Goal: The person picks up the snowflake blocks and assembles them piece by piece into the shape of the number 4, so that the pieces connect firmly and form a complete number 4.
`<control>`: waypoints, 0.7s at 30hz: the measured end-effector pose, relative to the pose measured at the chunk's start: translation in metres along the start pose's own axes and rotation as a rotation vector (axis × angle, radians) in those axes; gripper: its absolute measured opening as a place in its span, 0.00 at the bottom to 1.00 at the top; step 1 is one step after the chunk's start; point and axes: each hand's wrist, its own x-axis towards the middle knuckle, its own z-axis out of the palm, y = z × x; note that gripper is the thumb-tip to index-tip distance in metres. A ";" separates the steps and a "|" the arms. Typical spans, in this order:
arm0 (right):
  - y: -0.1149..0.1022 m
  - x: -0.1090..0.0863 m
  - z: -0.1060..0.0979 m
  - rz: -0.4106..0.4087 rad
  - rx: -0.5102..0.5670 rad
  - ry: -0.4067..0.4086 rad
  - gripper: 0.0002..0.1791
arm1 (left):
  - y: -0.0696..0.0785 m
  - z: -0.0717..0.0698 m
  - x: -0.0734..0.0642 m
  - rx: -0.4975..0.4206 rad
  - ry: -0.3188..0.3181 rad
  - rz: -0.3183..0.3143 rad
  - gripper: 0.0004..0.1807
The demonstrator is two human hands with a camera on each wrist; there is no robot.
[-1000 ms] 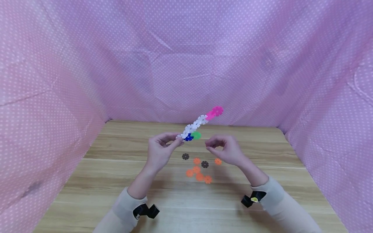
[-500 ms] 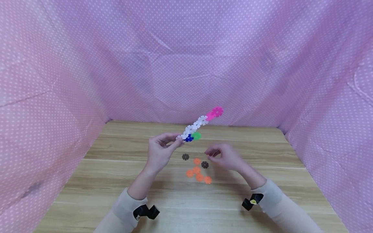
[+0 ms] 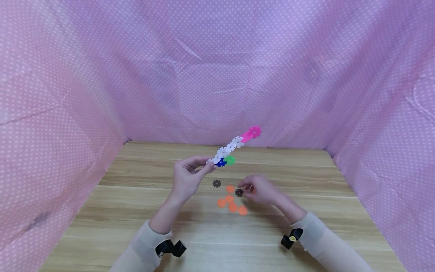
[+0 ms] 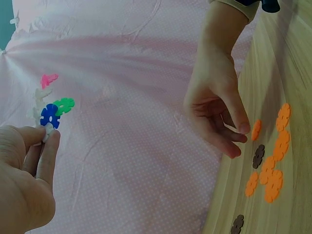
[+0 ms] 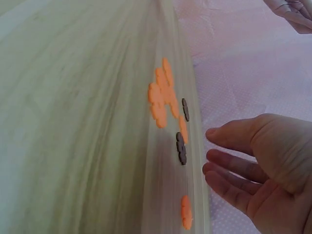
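Between thumb and fingertips, my left hand (image 3: 186,177) pinches the lower end of a chain of interlocking flower-shaped discs, also called snowflake discs (image 3: 223,152). White discs make up most of it, and two pink discs (image 3: 255,132) form the upper tip. Near the grip, a blue disc (image 4: 49,117) and a green disc (image 4: 64,106) branch off. My right hand (image 3: 259,189) is low above the table, fingers loosely bent and nothing in them. Its fingertips are beside a dark brown disc (image 3: 239,193), and it partly covers an orange disc (image 5: 186,212) in the head view.
Several orange discs (image 3: 232,207) lie flat in a loose group on the wooden table (image 3: 217,241). Another dark brown disc (image 3: 216,183) lies behind them to the left. Pink dotted cloth (image 3: 217,75) walls in the table at the back and sides.
My right hand has come down toward the table and the loose discs, its fingers loosening from a near-pinch. My left hand and the chain have stayed nearly still.
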 end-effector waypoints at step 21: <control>0.000 0.006 0.018 0.036 -0.180 -0.036 0.14 | -0.001 0.002 -0.001 0.016 -0.010 -0.006 0.09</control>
